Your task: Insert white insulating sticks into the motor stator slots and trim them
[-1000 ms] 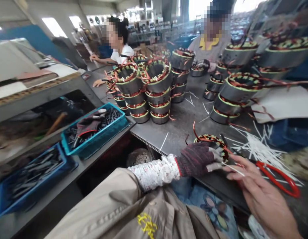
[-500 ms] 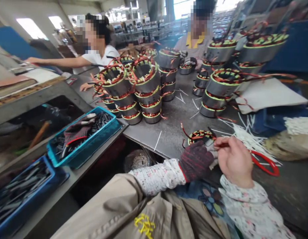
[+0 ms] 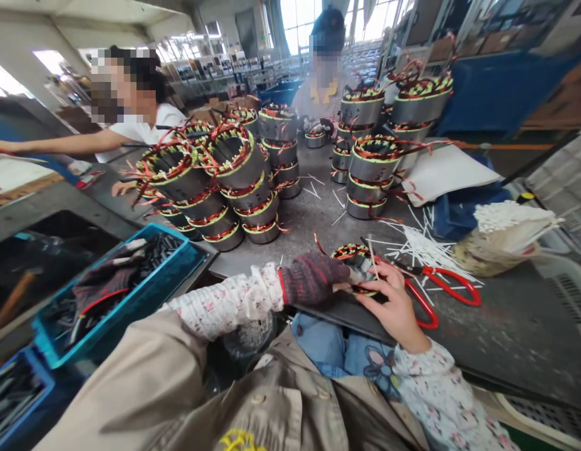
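A motor stator [image 3: 353, 255] with copper windings and green-yellow insulation lies near the front edge of the grey metal table [image 3: 506, 319]. My left hand [image 3: 313, 277], in a dark knitted glove, grips its near side. My bare right hand [image 3: 391, 300] is closed at the stator's right rim, its fingertips pinching a thin white strip [image 3: 371, 257] that stands up from the winding. Red-handled scissors [image 3: 440, 288] lie just right of my right hand.
Stacks of wound stators [image 3: 234, 188] fill the table's middle and far side [image 3: 370, 169]. Loose white strips [image 3: 426, 247] and a bundle of them in a bag [image 3: 501, 235] lie at right. Blue bins of dark parts [image 3: 116, 288] sit at left. Two other people work across the table.
The view has swung to the right and up. My right hand has moved from above the stator down onto its right rim. My left hand stays on the stator.
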### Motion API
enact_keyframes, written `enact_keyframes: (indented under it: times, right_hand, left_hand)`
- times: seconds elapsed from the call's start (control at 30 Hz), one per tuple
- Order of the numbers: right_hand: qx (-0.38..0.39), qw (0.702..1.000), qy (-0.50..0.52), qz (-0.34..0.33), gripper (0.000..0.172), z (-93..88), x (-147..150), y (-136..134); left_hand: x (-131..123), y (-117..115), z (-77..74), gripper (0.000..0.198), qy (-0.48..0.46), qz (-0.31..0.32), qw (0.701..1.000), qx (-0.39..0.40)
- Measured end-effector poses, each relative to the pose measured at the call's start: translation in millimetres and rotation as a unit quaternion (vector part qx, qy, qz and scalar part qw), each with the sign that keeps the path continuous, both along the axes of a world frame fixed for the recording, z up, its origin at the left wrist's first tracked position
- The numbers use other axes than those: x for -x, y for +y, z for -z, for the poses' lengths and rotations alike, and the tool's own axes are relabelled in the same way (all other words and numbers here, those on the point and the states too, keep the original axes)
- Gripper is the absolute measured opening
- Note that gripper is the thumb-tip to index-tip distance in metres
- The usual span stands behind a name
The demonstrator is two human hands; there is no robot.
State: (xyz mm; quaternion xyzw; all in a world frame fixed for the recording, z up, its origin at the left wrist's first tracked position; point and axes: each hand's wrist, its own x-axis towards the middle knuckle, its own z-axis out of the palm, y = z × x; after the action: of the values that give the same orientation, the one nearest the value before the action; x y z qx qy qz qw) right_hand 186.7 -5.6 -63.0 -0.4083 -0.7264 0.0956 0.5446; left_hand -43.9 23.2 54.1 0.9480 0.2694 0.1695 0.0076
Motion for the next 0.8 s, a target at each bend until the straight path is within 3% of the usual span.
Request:
enact_keyframes:
  times: [0.1, 0.23, 0.3, 0.4, 0.5, 0.6, 0.7, 0.8]
  right_hand:
    - [0.014, 1.000, 0.014, -0.004, 0.023, -1.8, 4, 0]
    - [0.035, 0.999, 0.003, -0.031, 0.014, -18.7, 9, -12]
    - [0.032, 0.999, 0.021, -0.023, 0.011, -30.3, 1, -12]
    - [-0.004, 0.987, 0.114, 0.113, 0.013, -42.6, -37, 5]
    - [0.003, 0.935, 0.167, 0.314, 0.012, -46.5, -97, 40]
    - [0.090, 0.908, 0.075, 0.403, 0.009, -48.6, -145, 76]
    - [0.144, 0.898, -0.015, 0.416, 0.003, -53.3, -162, 89]
    - [0.146, 0.900, -0.051, 0.408, 0.007, -58.2, -161, 81]
  left_hand:
    - [2, 20, -8.8, 0.025, 0.021, 0.114, 0.993, 0.021]
    - [-5, 29, -13.4, 0.026, 0.096, 0.145, 0.978, -0.115]
    - [-5, 29, -12.4, 0.024, 0.079, 0.170, 0.974, -0.126]
    - [3, 30, -7.6, 0.023, 0.034, 0.211, 0.968, -0.131]
    - [9, 34, 1.1, 0.023, -0.022, 0.231, 0.971, -0.049]
    - [5, 31, 12.4, 0.011, -0.079, 0.219, 0.972, 0.031]
    - [-5, 17, 24.9, 0.010, -0.107, 0.146, 0.983, -0.034]
    - [-16, 1, 36.1, 0.016, -0.113, 0.071, 0.985, -0.110]
